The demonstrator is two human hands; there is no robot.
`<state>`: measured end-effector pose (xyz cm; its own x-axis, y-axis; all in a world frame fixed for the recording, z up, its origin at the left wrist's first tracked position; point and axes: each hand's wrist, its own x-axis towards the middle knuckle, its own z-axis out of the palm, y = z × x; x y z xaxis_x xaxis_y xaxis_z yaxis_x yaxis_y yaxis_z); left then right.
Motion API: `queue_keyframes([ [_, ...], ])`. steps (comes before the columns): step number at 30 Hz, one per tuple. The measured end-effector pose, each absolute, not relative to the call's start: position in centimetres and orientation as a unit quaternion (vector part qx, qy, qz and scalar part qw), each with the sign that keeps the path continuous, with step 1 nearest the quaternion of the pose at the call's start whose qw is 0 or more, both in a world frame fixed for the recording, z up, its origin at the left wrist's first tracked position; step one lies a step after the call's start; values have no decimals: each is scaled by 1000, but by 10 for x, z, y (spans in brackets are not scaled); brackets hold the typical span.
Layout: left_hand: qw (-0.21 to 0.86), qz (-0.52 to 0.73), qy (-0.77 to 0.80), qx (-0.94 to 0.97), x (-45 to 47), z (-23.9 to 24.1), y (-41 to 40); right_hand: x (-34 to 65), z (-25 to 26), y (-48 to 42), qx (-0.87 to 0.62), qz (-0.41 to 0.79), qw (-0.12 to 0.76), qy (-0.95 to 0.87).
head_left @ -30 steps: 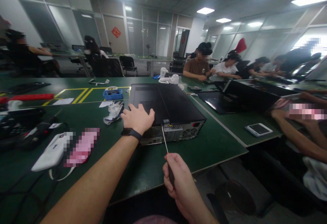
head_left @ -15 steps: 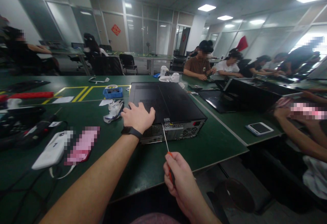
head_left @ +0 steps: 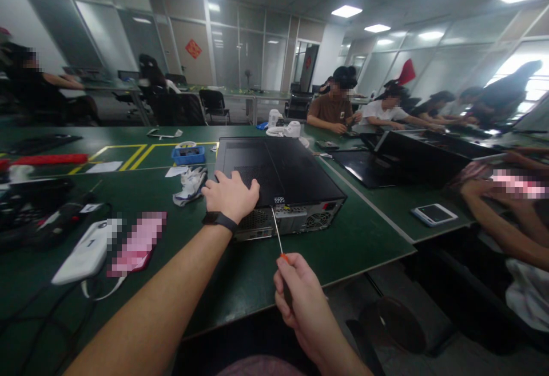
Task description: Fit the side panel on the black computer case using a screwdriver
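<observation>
In the head view, the right hand [head_left: 302, 296] grasps the screwdriver [head_left: 277, 232], its shaft running forward from that grip to the near edge of the computer case [head_left: 295, 170], where the closer left hand [head_left: 230, 196] rests spread, ahead and leftward.

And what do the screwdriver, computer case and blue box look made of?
Screwdriver: shaft seems metal, thin and shiny; handle probably plastic, from its bright orange end.
Computer case: likely painted metal, black with soft sheen; silvery, bare-looking rear.
Blue box: likely plastic, evenly coloured.
</observation>
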<state>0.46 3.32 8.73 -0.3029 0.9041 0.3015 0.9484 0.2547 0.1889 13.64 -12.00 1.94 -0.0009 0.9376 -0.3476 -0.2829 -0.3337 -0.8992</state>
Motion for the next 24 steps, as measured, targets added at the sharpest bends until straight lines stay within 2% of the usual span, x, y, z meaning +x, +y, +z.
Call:
queue_keyframes([
  [24,63,-162,-794,-583,5,88,32,137,22,-122,-502,651,478,-310],
])
